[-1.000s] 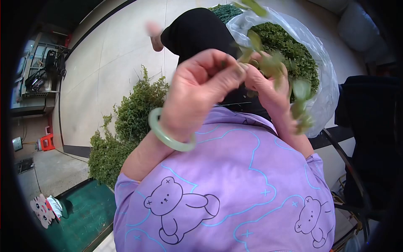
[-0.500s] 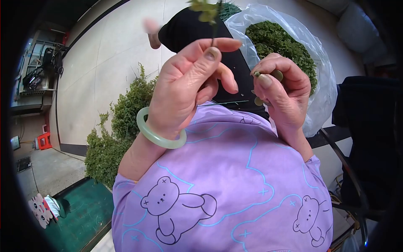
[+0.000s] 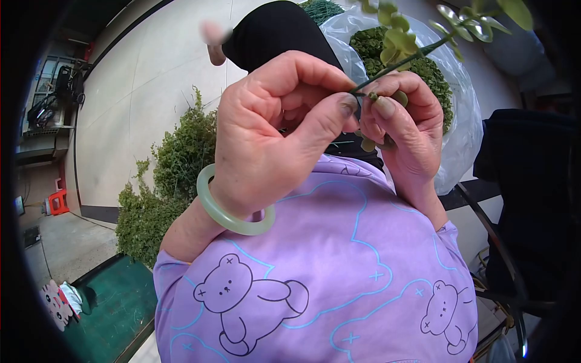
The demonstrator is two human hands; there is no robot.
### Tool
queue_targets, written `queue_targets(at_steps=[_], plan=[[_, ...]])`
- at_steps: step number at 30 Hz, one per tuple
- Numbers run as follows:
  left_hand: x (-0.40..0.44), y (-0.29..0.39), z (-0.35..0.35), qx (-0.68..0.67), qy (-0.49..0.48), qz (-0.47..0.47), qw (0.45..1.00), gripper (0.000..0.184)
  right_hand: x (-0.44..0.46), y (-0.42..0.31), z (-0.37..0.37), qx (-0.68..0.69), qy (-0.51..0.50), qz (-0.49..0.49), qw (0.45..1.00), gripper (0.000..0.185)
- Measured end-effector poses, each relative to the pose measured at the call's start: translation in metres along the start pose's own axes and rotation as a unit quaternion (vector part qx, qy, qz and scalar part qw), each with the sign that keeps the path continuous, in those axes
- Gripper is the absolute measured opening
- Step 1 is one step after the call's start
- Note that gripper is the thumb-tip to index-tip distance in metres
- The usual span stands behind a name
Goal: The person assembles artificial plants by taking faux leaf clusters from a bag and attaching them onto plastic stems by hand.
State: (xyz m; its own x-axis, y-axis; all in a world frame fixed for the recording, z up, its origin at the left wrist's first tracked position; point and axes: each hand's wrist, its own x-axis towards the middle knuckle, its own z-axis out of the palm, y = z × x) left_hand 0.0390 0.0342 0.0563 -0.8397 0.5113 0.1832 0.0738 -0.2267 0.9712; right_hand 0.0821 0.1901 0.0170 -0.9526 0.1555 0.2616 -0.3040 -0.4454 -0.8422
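My left hand [image 3: 272, 127], with a pale green bangle at its wrist, pinches the lower end of a green leafy stem [image 3: 404, 60] between thumb and finger. The stem slants up to the right, its round leaves spreading above my right hand [image 3: 414, 130]. Between the thumb and fingers of that hand is a small leaf sprig [image 3: 373, 95], its cut-looking tip facing up and a few round leaves partly hidden by the fingers. The stem's end lies close beside the sprig's tip; whether they touch I cannot tell.
Beyond my right hand stands a clear plastic bag [image 3: 465, 136] full of green leaves [image 3: 445, 91]. A heap of leafy sprigs [image 3: 181, 157] rests at my left. A green tabletop [image 3: 118, 308] with a cartoon figure [image 3: 55, 305] is at lower left, a dark chair [image 3: 526, 199] at right.
My left hand has moved right, bringing its stem from upright to slanting across toward the sprig. My right hand has stayed nearly in place, still pinching the sprig.
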Motion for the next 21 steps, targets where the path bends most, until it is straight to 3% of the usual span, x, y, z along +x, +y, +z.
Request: queue_targets(at_steps=[21], plan=[[-0.0004,-0.0014,-0.0005,0.106,0.002,0.037,0.994,0.011,0.0024,0.0016,-0.0020,-0.074,-0.013,-0.095,0.993,0.011]])
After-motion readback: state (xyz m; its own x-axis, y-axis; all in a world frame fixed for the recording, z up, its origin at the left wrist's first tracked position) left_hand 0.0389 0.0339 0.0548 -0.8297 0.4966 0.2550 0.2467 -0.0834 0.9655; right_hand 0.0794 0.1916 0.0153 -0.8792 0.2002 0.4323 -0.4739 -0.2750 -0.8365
